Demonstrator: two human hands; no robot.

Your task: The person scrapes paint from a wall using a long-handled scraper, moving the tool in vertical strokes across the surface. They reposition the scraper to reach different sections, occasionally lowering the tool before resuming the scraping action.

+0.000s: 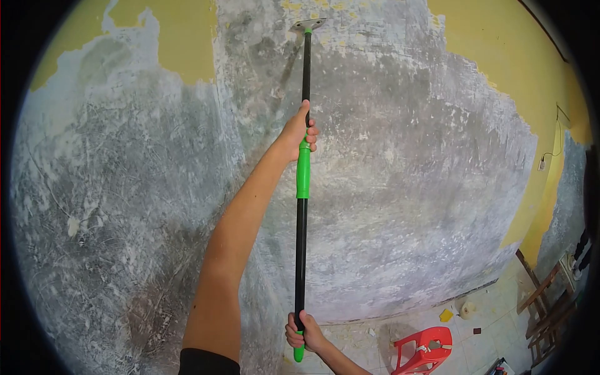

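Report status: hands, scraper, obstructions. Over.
Left hand shut on scraper pole, mid-shaft; right hand shut at lower end. Blade against wall. Red stool low right, apart.

My scraper pole (301, 250) is smooth, shiny black with a green plastic grip (303, 178). Its blade (309, 25) looks like dull metal. The wall (406, 187) is rough and chalky. The stool (425, 347) is shiny red plastic.
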